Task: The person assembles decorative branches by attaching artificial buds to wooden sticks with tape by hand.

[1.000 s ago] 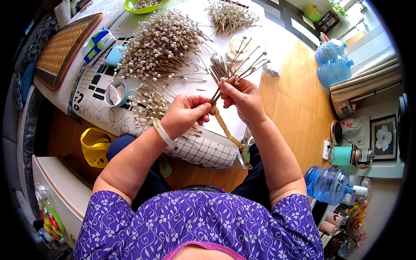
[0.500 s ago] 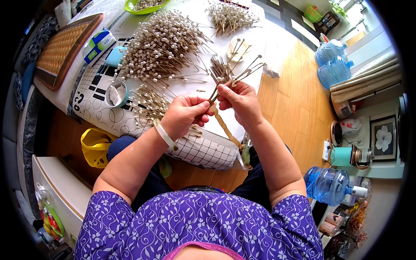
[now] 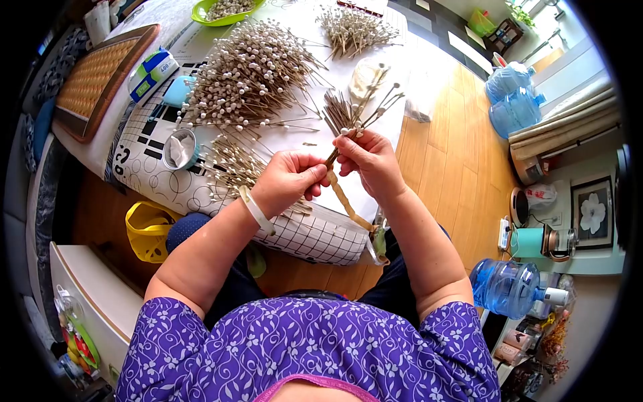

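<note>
Between the fingertips of my right hand is a small bunch of thin brown stems with dark knobbed tips and a white bud low on it. My left hand pinches the lower end of the same stems. A tan strip of tape hangs from this end down toward the table's front edge. Just beyond the fingers lies a pile of bare brown stems, partly overlapped by the bunch. White-budded stems lie left of my left hand.
A large heap of white-budded stems covers the table's middle, with a smaller heap behind. A cream-coloured roll, a round tin, a tissue pack and a green bowl stand around. Blue water bottles are at right.
The bunch has turned a little in my fingers, so its knobbed tips sit closer together and point differently. Both hands stay in nearly the same place.
</note>
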Tool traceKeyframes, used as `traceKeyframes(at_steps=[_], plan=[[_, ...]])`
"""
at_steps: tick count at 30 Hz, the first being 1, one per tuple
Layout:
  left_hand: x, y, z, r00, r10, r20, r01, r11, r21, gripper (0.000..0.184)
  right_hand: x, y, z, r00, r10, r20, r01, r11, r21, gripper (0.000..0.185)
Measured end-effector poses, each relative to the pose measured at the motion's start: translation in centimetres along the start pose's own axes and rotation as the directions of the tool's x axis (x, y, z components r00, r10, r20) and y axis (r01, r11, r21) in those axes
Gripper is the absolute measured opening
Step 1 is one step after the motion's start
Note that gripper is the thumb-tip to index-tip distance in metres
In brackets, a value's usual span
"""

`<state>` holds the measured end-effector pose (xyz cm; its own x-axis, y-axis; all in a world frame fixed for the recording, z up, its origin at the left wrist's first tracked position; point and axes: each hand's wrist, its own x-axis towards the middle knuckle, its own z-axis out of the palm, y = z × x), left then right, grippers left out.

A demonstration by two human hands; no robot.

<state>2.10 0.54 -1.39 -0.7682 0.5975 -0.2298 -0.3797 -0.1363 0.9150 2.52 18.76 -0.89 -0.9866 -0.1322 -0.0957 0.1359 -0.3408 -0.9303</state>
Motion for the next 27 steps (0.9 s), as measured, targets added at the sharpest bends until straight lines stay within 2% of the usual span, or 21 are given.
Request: traceKeyframes(at_steps=[2, 4, 7, 11, 14, 19, 27], plan=[[-0.15, 0.12, 0.33, 1.0, 0.013, -0.016, -0.013, 1.0, 0.009, 0.014, 0.05, 0.15, 0.06, 1.0, -0.026, -0.009, 0.026, 1.0, 0.003, 0.015], [-0.28, 0.23, 0.76, 0.992, 0.028, -0.123, -0.026, 1.0, 0.012, 0.014, -0.06, 0.24, 0.18, 0.998, -0.054, -0.02, 0.054, 0.999, 0.006, 0.015], [-0.38, 0.04, 0.22, 0.992, 0.033, -0.125, -0.026, 0.998, 0.062, 0.013, -0.06, 0.33, 0.53, 0.995, -0.079, -0.059, 0.077, 0.997, -0.031, 0.015], [-0.46, 0.07, 0.04, 0.988, 0.051, -0.143, -0.042, 0.997, 0.066, 0.013, 0.06, 0.27, 0.45, 0.997, -0.052, -0.058, 0.052, 0.999, 0.01, 0.015], [-0.33, 0.13, -0.14, 0.992, 0.071, -0.109, -0.07, 0.997, 0.011, 0.013, 0.16, 0.04, 0.39, 0.999, -0.032, -0.04, 0.033, 0.999, 0.033, 0.015], [-0.44, 0.29, 0.27, 0.986, 0.033, -0.165, -0.049, 0.994, -0.094, 0.014, -0.18, 0.36, 0.76, 0.992, -0.079, -0.095, 0.08, 0.997, 0.01, 0.015], [-0.33, -0.14, 0.3, 0.985, 0.035, -0.167, -0.051, 0.995, -0.09, 0.013, 0.17, 0.13, 0.23, 0.997, -0.06, -0.039, 0.061, 0.998, 0.029, 0.014]])
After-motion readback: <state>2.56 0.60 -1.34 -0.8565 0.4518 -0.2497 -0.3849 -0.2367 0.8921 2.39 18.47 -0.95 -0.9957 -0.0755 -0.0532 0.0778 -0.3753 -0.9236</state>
